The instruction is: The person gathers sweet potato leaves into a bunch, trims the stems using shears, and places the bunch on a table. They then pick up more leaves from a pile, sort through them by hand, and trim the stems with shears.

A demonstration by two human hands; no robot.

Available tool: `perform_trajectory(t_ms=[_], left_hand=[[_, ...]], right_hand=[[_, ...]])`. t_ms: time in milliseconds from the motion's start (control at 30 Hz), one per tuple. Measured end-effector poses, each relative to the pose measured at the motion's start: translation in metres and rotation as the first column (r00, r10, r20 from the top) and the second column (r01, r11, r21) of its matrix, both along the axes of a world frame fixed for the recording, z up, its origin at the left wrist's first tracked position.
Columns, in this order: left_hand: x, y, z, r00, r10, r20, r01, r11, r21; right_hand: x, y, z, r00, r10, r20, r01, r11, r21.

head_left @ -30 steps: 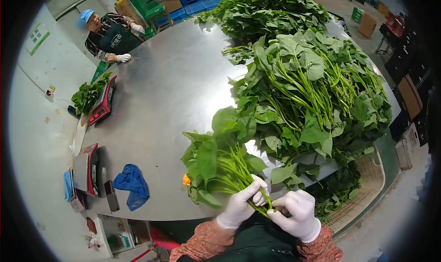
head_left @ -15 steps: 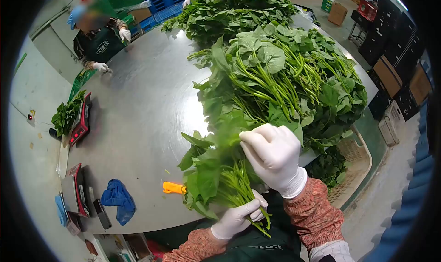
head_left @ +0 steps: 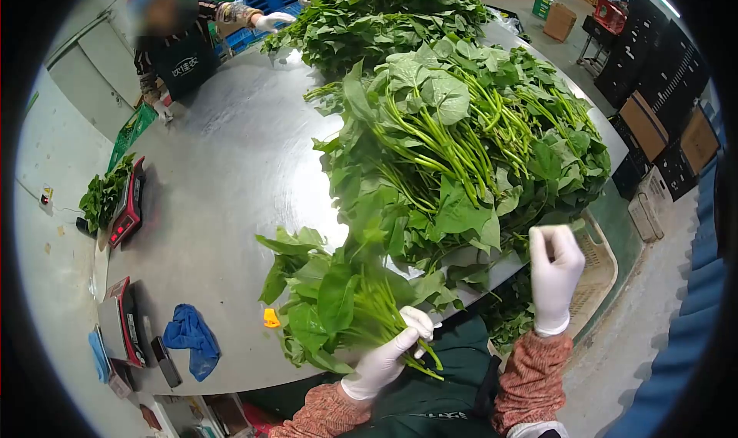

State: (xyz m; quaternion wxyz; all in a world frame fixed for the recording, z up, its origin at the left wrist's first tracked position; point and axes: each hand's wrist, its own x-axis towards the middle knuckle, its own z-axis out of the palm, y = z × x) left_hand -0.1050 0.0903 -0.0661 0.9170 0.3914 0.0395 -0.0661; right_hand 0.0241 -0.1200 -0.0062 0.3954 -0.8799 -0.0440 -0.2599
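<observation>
Steel table (head_left: 231,169): two greens heaps (head_left: 461,138), left hand (head_left: 388,353) gripping one bunch (head_left: 338,300), right hand (head_left: 555,273) seemingly empty-pinched

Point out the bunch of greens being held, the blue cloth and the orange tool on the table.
Bunch of greens (head_left: 338,303), head view, on its leaves.
Blue cloth (head_left: 192,338), head view, on its middle folds.
Orange tool (head_left: 270,318), head view, on its body.

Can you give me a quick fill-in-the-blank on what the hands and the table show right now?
1. The left hand grips a bunch of leafy greens by its ____.
2. The right hand is raised beside the table edge and wears a ____ glove.
3. The crumpled cloth near the scales is ____ in colour.
4. The small object lying on the table beside the bunch is ____.

Missing words: stems; white; blue; orange
</observation>
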Motion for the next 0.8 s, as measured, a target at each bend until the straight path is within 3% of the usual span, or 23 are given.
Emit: perform_trajectory(t_ms=[33,67,133,167,267,300,333,400,467,500,600,633,667,800], left_hand=[[-0.003,0.005,-0.001,0.997,-0.002,-0.083,0.011,0.993,0.114],[-0.002,0.004,0.001,1.0,0.016,-0.026,-0.012,0.989,0.145],[0.001,0.002,0.006,0.995,0.044,0.093,-0.062,0.977,0.202],[-0.001,0.006,0.006,1.0,0.008,0.0,-0.008,0.985,0.174],[0.004,0.012,0.028,0.997,-0.044,0.064,-0.008,0.762,0.647],[-0.002,0.003,0.015,0.988,0.142,-0.06,-0.078,0.798,0.598],[-0.002,0.005,0.013,0.984,0.159,-0.084,-0.083,0.818,0.569],[-0.004,0.006,0.012,0.988,0.117,-0.097,-0.052,0.859,0.509],[-0.005,0.011,0.012,0.994,0.057,-0.094,-0.009,0.892,0.451],[-0.005,0.012,0.011,0.994,0.035,-0.099,0.011,0.904,0.427],[-0.006,0.013,0.009,0.993,-0.014,-0.116,0.057,0.927,0.371],[-0.006,0.012,0.008,0.992,-0.028,-0.121,0.07,0.932,0.355],[-0.006,0.012,0.007,0.991,-0.041,-0.124,0.082,0.935,0.344],[-0.002,0.014,0.006,0.989,-0.077,-0.126,0.111,0.949,0.294]], right_hand=[[-0.009,0.003,-0.006,0.999,0.039,-0.033,-0.038,0.999,0.02],[-0.016,0.01,-0.009,0.995,0.078,-0.064,-0.076,0.996,0.043],[-0.024,0.032,-0.005,0.987,0.145,0.075,-0.145,0.989,0.006],[-0.029,0.039,-0.004,0.967,0.244,0.068,-0.243,0.97,-0.032],[-0.052,0.061,0.01,0.809,0.584,-0.057,-0.584,0.811,0.019],[-0.056,0.07,0.006,0.777,0.629,-0.038,-0.629,0.771,-0.096],[-0.062,0.076,0.007,0.732,0.664,-0.156,-0.681,0.723,-0.118],[-0.061,0.091,0.006,0.738,0.674,-0.008,-0.669,0.731,-0.133],[-0.059,0.083,0.016,0.628,0.767,-0.133,-0.763,0.572,-0.301],[-0.058,0.085,0.011,0.605,0.789,-0.108,-0.793,0.586,-0.165],[-0.051,0.083,0.01,0.535,0.845,-0.014,-0.831,0.523,-0.189],[-0.052,0.078,0.009,0.413,0.909,-0.055,-0.906,0.404,-0.128],[-0.048,0.084,0.014,0.424,0.903,-0.073,-0.903,0.428,0.046],[-0.041,0.086,0.01,0.369,0.926,-0.086,-0.93,0.367,-0.03]])
